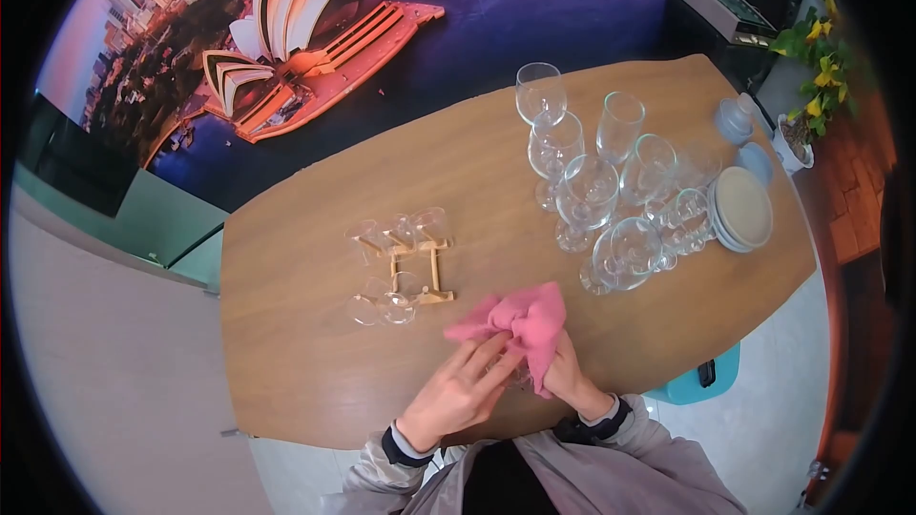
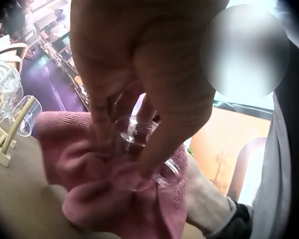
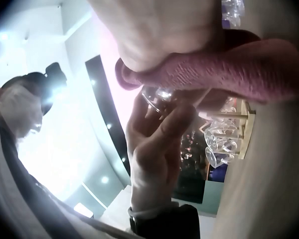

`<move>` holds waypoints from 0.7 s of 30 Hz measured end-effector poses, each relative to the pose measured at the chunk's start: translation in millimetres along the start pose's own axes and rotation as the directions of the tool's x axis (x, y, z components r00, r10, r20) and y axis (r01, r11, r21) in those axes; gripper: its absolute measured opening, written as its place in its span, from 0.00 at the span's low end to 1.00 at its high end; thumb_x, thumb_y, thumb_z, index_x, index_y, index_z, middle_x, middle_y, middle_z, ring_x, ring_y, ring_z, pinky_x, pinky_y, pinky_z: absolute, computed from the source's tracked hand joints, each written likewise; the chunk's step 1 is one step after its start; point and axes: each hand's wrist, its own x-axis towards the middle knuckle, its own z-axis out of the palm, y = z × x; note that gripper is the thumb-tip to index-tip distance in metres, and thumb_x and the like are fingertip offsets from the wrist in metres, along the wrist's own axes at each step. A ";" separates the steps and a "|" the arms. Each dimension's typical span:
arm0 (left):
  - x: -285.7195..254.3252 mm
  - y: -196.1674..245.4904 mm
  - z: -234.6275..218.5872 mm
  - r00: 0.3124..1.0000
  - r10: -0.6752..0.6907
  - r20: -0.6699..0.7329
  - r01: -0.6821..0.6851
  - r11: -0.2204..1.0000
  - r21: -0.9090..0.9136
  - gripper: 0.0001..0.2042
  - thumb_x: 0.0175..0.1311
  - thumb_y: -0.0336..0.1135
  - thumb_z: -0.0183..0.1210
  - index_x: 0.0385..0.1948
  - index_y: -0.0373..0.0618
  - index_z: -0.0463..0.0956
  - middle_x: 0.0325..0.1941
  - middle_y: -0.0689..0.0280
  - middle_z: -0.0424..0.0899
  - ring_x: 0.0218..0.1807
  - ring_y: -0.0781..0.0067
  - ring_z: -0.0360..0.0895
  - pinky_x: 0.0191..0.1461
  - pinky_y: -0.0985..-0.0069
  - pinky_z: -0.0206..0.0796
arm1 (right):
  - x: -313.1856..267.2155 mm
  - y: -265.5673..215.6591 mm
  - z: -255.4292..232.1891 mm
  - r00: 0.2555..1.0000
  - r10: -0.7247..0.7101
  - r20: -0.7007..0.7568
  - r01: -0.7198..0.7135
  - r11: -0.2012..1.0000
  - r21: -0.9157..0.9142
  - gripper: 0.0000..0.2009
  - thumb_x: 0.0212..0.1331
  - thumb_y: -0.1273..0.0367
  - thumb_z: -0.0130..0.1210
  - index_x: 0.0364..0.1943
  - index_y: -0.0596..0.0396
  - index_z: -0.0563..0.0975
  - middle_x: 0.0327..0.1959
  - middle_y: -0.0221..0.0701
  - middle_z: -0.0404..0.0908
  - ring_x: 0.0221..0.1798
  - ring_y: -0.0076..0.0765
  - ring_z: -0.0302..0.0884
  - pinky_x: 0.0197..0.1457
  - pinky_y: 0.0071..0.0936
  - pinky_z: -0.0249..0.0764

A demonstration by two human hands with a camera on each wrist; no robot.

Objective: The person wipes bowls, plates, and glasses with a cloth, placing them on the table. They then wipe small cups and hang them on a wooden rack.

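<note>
Near the table's front edge, both hands work on a pink cloth [image 1: 534, 318] bunched around a small clear drinking glass [image 2: 131, 134]. The left hand [image 1: 461, 389] comes down over the glass, and its thumb and fingers pinch it; the glass base or rim also shows beside the thumb in the left wrist view. From the right, the right hand [image 1: 565, 377] grips the cloth, its fingers mostly hidden beneath the folds. In the right wrist view, part of the glass [image 3: 157, 98] shows between the left hand's fingers, below the cloth [image 3: 214, 74].
A small wooden rack [image 1: 436, 270] with several small glasses [image 1: 431, 223] stands left of the cloth. Several large stemmed glasses [image 1: 586, 193] crowd the table's right side, beside stacked pale dishes [image 1: 747, 208] and blue cups [image 1: 733, 121]. A teal stool [image 1: 701, 385] sits past the front edge.
</note>
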 end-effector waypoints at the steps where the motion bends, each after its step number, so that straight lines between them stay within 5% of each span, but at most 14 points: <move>1: -0.2 0.5 2.0 1.000 0.001 -0.001 -0.001 1.000 0.002 0.28 0.49 0.25 0.68 0.58 0.39 0.76 0.61 0.49 0.77 0.58 0.47 0.77 0.61 0.59 0.74 | 1.4 -5.8 2.7 1.000 0.014 0.002 -0.014 1.000 -0.027 0.12 0.73 0.67 0.53 0.52 0.60 0.78 0.51 0.33 0.81 0.52 0.32 0.80 0.57 0.29 0.76; 5: -7.0 -9.1 13.9 0.998 0.044 -0.055 -0.043 0.999 0.024 0.26 0.53 0.25 0.68 0.58 0.41 0.76 0.62 0.50 0.77 0.58 0.48 0.77 0.61 0.60 0.74 | 4.5 2.6 -2.6 1.000 -0.013 -0.019 0.015 0.993 0.117 0.14 0.74 0.64 0.52 0.54 0.58 0.76 0.52 0.31 0.79 0.50 0.30 0.80 0.56 0.26 0.76; 7: -11.4 -17.8 24.4 0.993 0.057 -0.108 -0.054 0.998 0.028 0.28 0.53 0.26 0.70 0.59 0.41 0.75 0.63 0.50 0.77 0.58 0.48 0.77 0.59 0.61 0.75 | 4.6 2.1 -5.1 0.939 0.336 0.066 -0.324 0.808 0.492 0.15 0.75 0.61 0.51 0.56 0.57 0.74 0.52 0.30 0.77 0.48 0.30 0.80 0.53 0.26 0.77; 9: -10.8 -22.1 36.1 0.917 -0.064 -0.393 0.003 0.988 -0.152 0.32 0.51 0.26 0.74 0.60 0.39 0.71 0.63 0.49 0.78 0.55 0.50 0.80 0.56 0.63 0.77 | -2.6 -2.4 9.4 0.930 0.367 0.023 -0.329 0.804 0.495 0.16 0.75 0.62 0.51 0.58 0.56 0.72 0.52 0.30 0.77 0.48 0.29 0.80 0.51 0.25 0.78; 11: -12.1 -19.8 40.1 0.899 -0.182 -0.398 0.103 0.972 -0.213 0.34 0.50 0.29 0.77 0.60 0.39 0.71 0.61 0.49 0.80 0.53 0.54 0.82 0.55 0.65 0.77 | -13.1 9.1 16.8 0.916 0.400 -0.016 -0.340 0.799 0.497 0.17 0.75 0.62 0.51 0.60 0.56 0.71 0.52 0.30 0.77 0.48 0.27 0.79 0.49 0.25 0.79; 13: -9.5 -16.0 39.2 0.871 -0.292 -0.395 0.193 0.943 -0.273 0.35 0.49 0.31 0.79 0.61 0.39 0.70 0.59 0.50 0.81 0.51 0.57 0.84 0.53 0.67 0.77 | -17.3 37.8 9.6 0.982 0.105 -0.159 -0.096 0.993 0.063 0.18 0.74 0.64 0.53 0.62 0.56 0.71 0.52 0.30 0.77 0.48 0.26 0.79 0.45 0.23 0.79; 16: -12.8 -12.5 38.8 0.848 -0.367 -0.382 0.236 0.908 -0.348 0.34 0.47 0.33 0.80 0.58 0.38 0.72 0.55 0.53 0.83 0.51 0.60 0.85 0.54 0.68 0.77 | -11.9 18.7 6.1 0.992 0.005 -0.128 -0.014 0.997 -0.070 0.18 0.74 0.66 0.54 0.63 0.57 0.71 0.51 0.31 0.79 0.48 0.26 0.79 0.46 0.25 0.79; 19: -20.2 -22.0 40.8 0.844 -0.344 -0.412 0.259 0.933 -0.250 0.35 0.46 0.31 0.80 0.58 0.38 0.73 0.52 0.54 0.84 0.52 0.59 0.85 0.54 0.68 0.77 | -4.6 -3.2 5.8 0.996 -0.085 0.004 0.083 0.960 -0.269 0.14 0.75 0.66 0.52 0.57 0.59 0.75 0.48 0.32 0.80 0.45 0.26 0.80 0.46 0.28 0.79; 21: -16.6 -22.6 31.0 0.871 -0.269 -0.411 0.240 0.963 -0.123 0.34 0.45 0.29 0.79 0.59 0.37 0.74 0.50 0.54 0.84 0.52 0.57 0.85 0.55 0.67 0.77 | -5.9 7.6 -3.8 0.991 -0.097 0.089 0.115 0.966 -0.230 0.12 0.75 0.67 0.51 0.54 0.60 0.77 0.46 0.33 0.81 0.44 0.27 0.80 0.46 0.29 0.79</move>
